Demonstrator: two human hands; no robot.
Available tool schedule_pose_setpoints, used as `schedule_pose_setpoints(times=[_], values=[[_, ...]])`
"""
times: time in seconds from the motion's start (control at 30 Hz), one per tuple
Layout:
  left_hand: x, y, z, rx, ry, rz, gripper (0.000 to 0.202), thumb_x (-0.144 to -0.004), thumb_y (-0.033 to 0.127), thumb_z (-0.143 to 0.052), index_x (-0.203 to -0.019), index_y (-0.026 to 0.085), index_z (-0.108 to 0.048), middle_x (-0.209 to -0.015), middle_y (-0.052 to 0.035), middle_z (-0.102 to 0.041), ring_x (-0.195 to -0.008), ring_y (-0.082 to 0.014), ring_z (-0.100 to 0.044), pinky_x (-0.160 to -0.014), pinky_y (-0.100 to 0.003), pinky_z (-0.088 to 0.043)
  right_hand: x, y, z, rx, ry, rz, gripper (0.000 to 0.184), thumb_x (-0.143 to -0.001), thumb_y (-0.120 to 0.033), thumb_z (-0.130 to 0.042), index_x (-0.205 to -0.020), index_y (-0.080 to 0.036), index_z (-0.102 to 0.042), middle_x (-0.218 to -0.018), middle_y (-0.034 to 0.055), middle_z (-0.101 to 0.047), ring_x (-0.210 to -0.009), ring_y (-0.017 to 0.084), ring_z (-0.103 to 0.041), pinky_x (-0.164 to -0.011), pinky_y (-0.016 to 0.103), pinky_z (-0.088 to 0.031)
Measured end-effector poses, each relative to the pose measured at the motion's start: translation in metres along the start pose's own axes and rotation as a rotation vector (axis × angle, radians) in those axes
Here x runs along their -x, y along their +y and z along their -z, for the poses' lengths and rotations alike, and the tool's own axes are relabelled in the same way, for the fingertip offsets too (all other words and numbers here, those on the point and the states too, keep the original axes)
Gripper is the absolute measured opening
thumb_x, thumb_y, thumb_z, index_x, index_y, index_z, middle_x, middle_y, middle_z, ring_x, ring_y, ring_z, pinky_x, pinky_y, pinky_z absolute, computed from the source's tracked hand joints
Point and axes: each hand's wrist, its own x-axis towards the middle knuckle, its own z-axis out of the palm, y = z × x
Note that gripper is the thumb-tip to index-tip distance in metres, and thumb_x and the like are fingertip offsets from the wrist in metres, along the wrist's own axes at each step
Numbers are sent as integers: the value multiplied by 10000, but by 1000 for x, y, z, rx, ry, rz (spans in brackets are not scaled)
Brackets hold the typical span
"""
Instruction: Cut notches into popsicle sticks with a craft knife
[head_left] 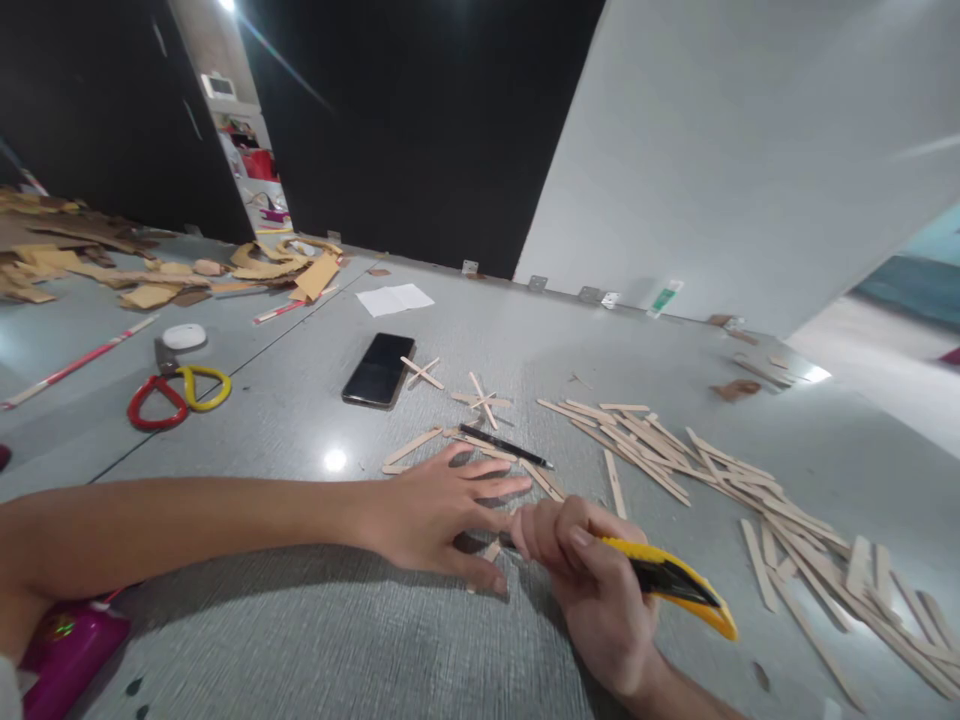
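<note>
Your left hand (439,505) lies palm down at the centre of the frame, fingers spread on the grey table (300,620). It isn't gripping anything that shows; anything under the palm is hidden. Your right hand (592,580), just right of it at lower centre, is curled tight round a yellow-and-black cutter (679,583), thumb along the top. Handle sticks out to the lower right, front end points at your left thumb and index finger. Blade mostly hidden by your knuckles; can't tell if it touches wood.

A small piece of wood (492,550) shows in the gap between your left thumb and index finger. More wooden sticks near your fingertips, with a black pen (506,447) lying tilted just above them. Loose stick pile (787,512) runs from right of centre to the lower right corner, sticks overlapping every way.

Above your left hand: a star of crossed sticks (482,401), then a stick cross (422,372) at the right edge of a dark phone (379,370). Folded paper (395,299) beyond. Left side: red-and-yellow scissors (157,402), white case (184,336), cardboard scraps (172,280) at upper left. Purple object (79,650) at lower left, partly behind your arm.
</note>
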Motion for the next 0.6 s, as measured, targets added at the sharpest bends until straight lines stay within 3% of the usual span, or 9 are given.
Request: schedule_pose_setpoints(times=[0.6], values=[[-1,1,0,-12,1,9,570,-1016,704,-623,-1432,322,-699,-1778,-119,-340,-1638,-470,-294,-1256,-781,-229,-1,-3,-3,-21,-17,18,387,-1044,-322,-560,-685,-254,-433,-615,-57,-311,-574,169,-301,-598,354,-318]])
